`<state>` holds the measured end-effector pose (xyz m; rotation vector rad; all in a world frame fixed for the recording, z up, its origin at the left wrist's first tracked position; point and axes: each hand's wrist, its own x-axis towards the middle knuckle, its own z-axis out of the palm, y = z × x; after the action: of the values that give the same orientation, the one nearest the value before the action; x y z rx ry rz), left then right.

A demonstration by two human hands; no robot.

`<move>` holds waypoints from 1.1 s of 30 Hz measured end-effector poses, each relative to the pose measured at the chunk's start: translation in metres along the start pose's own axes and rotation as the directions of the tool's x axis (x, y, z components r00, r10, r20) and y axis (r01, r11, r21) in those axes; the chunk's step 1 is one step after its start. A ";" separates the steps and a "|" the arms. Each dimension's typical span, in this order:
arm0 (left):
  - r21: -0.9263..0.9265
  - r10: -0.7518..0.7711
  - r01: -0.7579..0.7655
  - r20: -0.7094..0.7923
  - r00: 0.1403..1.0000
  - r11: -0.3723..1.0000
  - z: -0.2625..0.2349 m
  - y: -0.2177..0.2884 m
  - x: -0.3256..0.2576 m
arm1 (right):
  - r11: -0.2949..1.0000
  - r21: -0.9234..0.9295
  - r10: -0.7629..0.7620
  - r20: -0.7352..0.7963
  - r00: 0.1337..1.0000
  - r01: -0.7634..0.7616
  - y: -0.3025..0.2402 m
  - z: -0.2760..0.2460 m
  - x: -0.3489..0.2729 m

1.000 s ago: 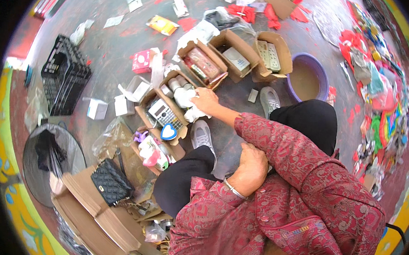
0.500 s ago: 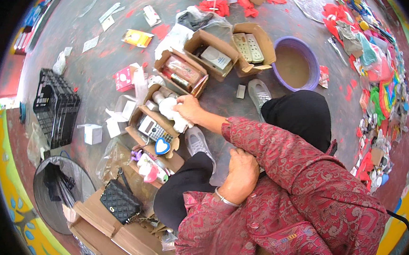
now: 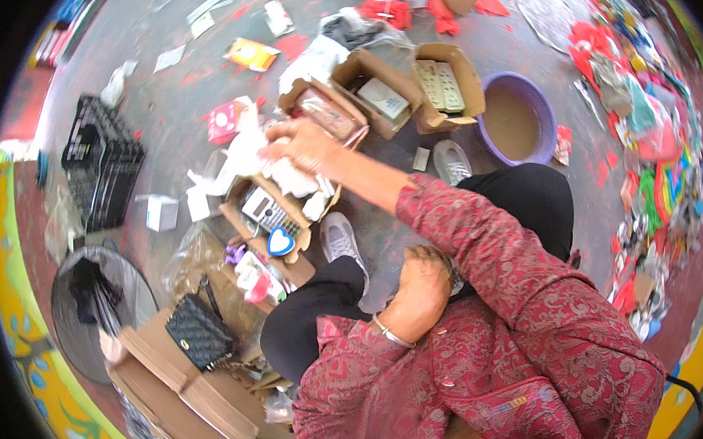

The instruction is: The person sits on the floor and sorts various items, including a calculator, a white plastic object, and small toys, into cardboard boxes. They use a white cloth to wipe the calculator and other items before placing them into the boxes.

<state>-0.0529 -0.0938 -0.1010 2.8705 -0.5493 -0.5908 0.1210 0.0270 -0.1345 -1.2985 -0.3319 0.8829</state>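
My right hand [image 3: 301, 140] reaches forward and left on a red patterned sleeve. It hovers above an open cardboard box [image 3: 240, 196] and grips a crumpled white wrapper [image 3: 275, 154]. That box holds a grey keypad device [image 3: 264, 210] and a blue heart shape [image 3: 281, 241]. My left hand [image 3: 423, 282], a bangle at its wrist, rests curled on my black trouser leg and holds nothing I can see.
Three more open cardboard boxes [image 3: 379, 91] lie beyond, with a purple basin [image 3: 543, 108] to their right. A black crate [image 3: 103, 167], a black quilted handbag [image 3: 200, 332] and a round dark bin [image 3: 96, 298] sit at the left. Paper scraps litter the floor.
My right hand has risen out of the near box with the white wrapper and now sits higher and further forward. My left hand has stayed on the leg.
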 end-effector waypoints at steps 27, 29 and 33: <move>0.018 -0.016 0.018 -0.083 0.996 1.000 -0.009 0.002 -0.009 | 0.940 0.304 0.160 0.000 0.987 -0.152 -0.035 -0.067 0.017; 0.022 -0.020 0.022 -0.087 0.996 1.000 -0.011 0.003 -0.007 | 0.925 0.333 0.168 0.079 0.983 -0.184 -0.032 -0.051 0.016; 0.032 -0.001 -0.001 0.063 0.998 1.000 -0.022 0.002 -0.013 | 0.864 0.399 0.279 0.127 0.952 -0.306 0.020 -0.017 0.034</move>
<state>-0.0554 -0.0886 -0.0765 2.8899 -0.5730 -0.6804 0.1469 0.0396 -0.1662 -0.9334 0.0134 1.1835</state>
